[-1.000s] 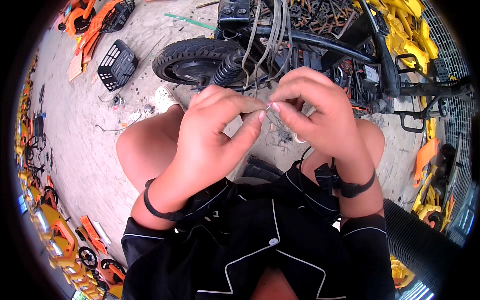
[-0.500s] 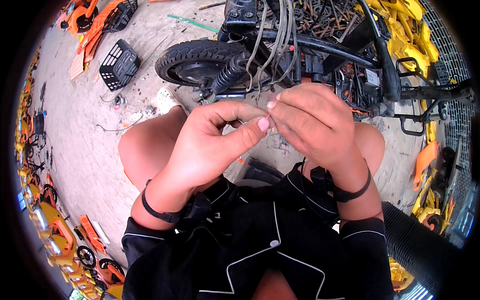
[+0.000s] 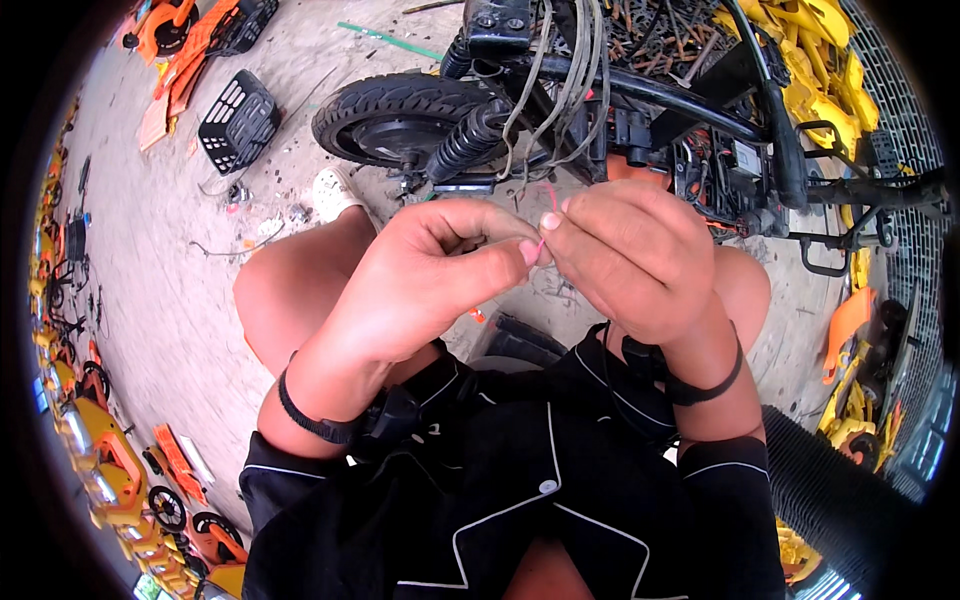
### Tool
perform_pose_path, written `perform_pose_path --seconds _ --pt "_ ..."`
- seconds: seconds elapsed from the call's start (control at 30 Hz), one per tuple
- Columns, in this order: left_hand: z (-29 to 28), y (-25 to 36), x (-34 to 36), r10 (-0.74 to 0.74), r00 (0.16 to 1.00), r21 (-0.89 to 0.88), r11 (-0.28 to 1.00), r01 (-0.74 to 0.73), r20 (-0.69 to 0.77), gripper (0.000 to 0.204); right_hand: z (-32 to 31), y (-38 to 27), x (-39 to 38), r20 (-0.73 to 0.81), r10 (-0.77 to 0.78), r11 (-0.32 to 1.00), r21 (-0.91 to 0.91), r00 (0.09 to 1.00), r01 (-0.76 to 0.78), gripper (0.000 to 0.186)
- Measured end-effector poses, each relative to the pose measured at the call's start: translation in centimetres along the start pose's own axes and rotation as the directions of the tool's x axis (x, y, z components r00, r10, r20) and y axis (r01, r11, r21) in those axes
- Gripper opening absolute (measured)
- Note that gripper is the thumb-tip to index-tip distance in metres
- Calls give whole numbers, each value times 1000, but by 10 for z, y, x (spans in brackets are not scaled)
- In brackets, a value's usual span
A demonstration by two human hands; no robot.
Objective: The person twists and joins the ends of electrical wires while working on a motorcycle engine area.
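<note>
A thin pink wire runs between my fingertips in front of the dismantled scooter frame. My left hand pinches it between thumb and forefinger. My right hand closes on the same strand from the other side, fingertips almost touching those of the left. One end of the wire sticks up above the right fingertips; the part inside the fingers is hidden. Just beyond the hands, several loose grey cables hang down from the frame.
A wheel with a black tyre and a shock absorber lie ahead. A black basket stands on the concrete floor to the left. Yellow panels are heaped at the far right, with a black ribbed object at my right elbow.
My right hand has shifted slightly down, and more of the pink wire now shows above its fingertips. The left hand keeps its pinch.
</note>
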State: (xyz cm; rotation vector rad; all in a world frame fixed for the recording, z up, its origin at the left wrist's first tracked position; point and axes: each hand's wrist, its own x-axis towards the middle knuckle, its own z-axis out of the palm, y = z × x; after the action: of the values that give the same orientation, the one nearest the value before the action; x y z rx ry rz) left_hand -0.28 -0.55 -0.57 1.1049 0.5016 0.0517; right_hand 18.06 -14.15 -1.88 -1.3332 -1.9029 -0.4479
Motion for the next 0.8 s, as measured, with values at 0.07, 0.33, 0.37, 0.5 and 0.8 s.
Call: perform_pose_path --seconds 0.07,0.33,0.37,0.5,0.8 --pt "0 -1 0 -7 1000 -15 1000 7 -9 14 0 -1 0 7 -19 1000 -22 1000 19 31" --pt "6 -6 -1 214 972 190 963 -192 -101 5 1 -4 4 104 155 988 -21 983 -153 30" --pt "6 -7 -1 257 959 271 938 -218 -118 5 1 -5 6 81 207 978 21 975 -209 30" --pt "8 -13 3 448 888 420 830 -367 -108 6 -6 -10 11 80 327 934 122 942 -335 30" --pt "6 -13 7 641 768 676 560 -479 14 9 -5 -13 7 112 283 957 27 953 -287 30"
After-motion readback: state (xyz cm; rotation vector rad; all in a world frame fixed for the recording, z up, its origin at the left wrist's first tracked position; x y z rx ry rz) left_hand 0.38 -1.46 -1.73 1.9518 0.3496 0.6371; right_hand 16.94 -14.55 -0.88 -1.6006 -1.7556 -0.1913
